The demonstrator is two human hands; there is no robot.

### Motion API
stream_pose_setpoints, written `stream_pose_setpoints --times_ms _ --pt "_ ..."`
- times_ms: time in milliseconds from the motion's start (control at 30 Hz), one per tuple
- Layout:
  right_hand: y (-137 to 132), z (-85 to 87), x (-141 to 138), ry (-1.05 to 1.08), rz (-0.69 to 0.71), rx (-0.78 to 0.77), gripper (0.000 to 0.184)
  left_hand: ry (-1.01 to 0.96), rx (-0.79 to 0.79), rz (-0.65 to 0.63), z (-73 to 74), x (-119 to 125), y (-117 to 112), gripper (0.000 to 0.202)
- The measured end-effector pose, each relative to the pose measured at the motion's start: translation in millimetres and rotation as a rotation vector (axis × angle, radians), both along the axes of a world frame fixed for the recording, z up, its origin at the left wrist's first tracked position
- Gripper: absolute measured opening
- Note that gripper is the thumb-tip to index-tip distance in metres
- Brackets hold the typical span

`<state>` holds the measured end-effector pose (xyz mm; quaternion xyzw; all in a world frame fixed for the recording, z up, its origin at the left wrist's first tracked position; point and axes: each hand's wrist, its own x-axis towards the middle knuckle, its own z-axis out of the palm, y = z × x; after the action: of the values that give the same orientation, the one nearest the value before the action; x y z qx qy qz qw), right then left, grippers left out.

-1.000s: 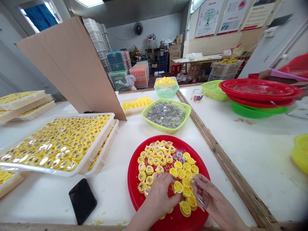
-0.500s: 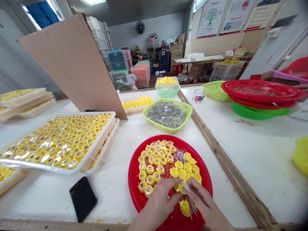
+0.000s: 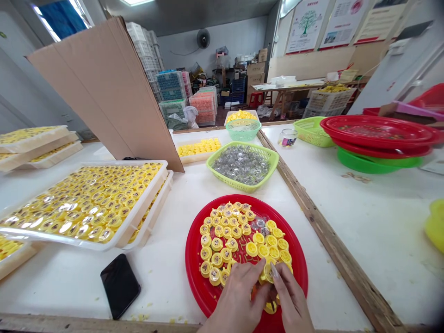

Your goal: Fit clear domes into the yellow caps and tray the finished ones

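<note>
My left hand (image 3: 237, 298) and my right hand (image 3: 291, 296) meet over the lower part of a round red plastic tray (image 3: 192, 259). Their fingertips close on a yellow plastic cap (image 3: 268, 273) between them. Many similar caps lie on the tray in a loose cluster, most with clear domes fitted. Another yellow cap (image 3: 271, 307) sits partly hidden below my hands. My fingers hide the caps directly beneath them.
A green basket (image 3: 243, 144) of clear domes stands beyond the red tray. To the left are a white tray (image 3: 121, 163) of finished caps and a black phone (image 3: 120, 286). A wooden strip (image 3: 333, 240) runs along the table's right side, with stacked red trays (image 3: 374, 132) beyond.
My hands have moved closer together over the tray, and their fingertips have closed in around one yellow cap. The view has shifted slightly.
</note>
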<state>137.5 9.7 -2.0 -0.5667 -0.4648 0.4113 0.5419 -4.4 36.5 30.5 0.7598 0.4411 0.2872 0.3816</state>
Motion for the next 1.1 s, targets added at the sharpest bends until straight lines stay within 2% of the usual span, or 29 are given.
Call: stream_pose_setpoints --times_ms 200,300,400,533,667,767,933,1033,1100 --pt "-4.4 -13.1 1.0 0.031 -0.079 -0.034 0.037 -0.053 -0.012 0.002 5.3 -2.2 -8.3 0.056" --pt "-4.4 -9.7 -0.3 0.059 -0.047 -0.033 0.035 -0.08 -0.091 0.005 5.7 -2.6 -8.7 0.051" --pt "-1.8 -1.3 -1.3 0.085 0.014 -0.017 0.035 -0.126 -0.119 0.031 3.6 0.0 -5.4 0.038" --pt "1.4 -3.7 5.5 0.052 0.043 -0.038 0.034 -0.172 -0.07 0.012 -0.4 3.0 -2.2 0.03" --pt "-1.4 -18.3 11.9 0.058 -0.086 -0.126 0.046 -0.143 0.007 0.019 -3.0 4.2 -3.7 0.03" --pt "-6.0 -21.8 6.2 0.1 -0.111 -0.098 0.048 -0.13 0.051 0.036 -5.0 4.7 -5.9 0.033" --pt "-11.1 -14.9 -7.7 0.125 -0.135 -0.056 0.042 -0.102 0.093 0.035 -9.9 2.4 -8.6 0.045" --pt "-8.9 -3.4 -11.5 0.115 -0.081 -0.026 0.041 -0.142 0.095 0.019 -8.5 1.8 -8.3 0.047" --pt "-5.9 8.0 -14.2 0.106 -0.017 0.006 0.04 -0.209 0.086 0.022 -4.6 3.0 -8.2 0.042"
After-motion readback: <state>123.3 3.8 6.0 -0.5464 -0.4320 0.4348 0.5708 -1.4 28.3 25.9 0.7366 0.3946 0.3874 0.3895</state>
